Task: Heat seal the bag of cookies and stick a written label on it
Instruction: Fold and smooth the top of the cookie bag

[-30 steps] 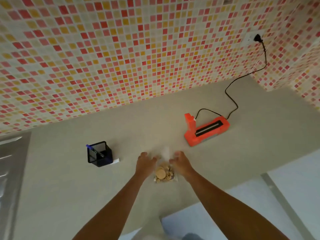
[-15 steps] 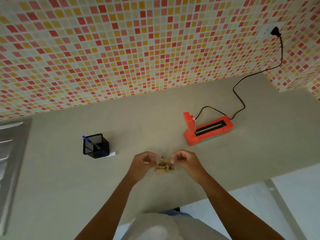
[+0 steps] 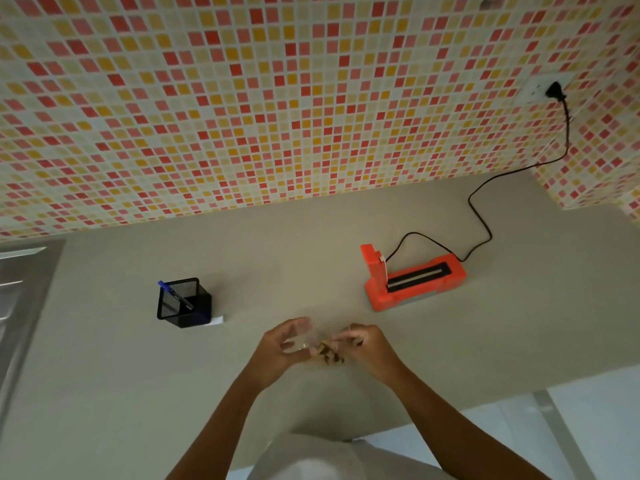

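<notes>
A small clear bag of cookies [image 3: 325, 350] hangs between my two hands above the beige counter. My left hand [image 3: 282, 348] grips the bag's clear top on the left, fingers curled round the plastic. My right hand [image 3: 363, 344] pinches the bag's other side. The cookies show as brown pieces low between the hands. The orange heat sealer [image 3: 412, 280] stands on the counter to the far right of the hands, lid raised. A white label [image 3: 216, 320] lies beside the black mesh pen holder [image 3: 183, 303], which holds a blue pen [image 3: 173, 295].
The sealer's black cord [image 3: 485, 216] runs back to a wall socket [image 3: 545, 91] at the upper right. A steel sink drainer [image 3: 17, 289] lies at the left edge. The counter's front edge [image 3: 502, 393] runs near my body.
The bag has come up off the counter and now hangs between both hands. The hands shifted from pressing on it to gripping its top.
</notes>
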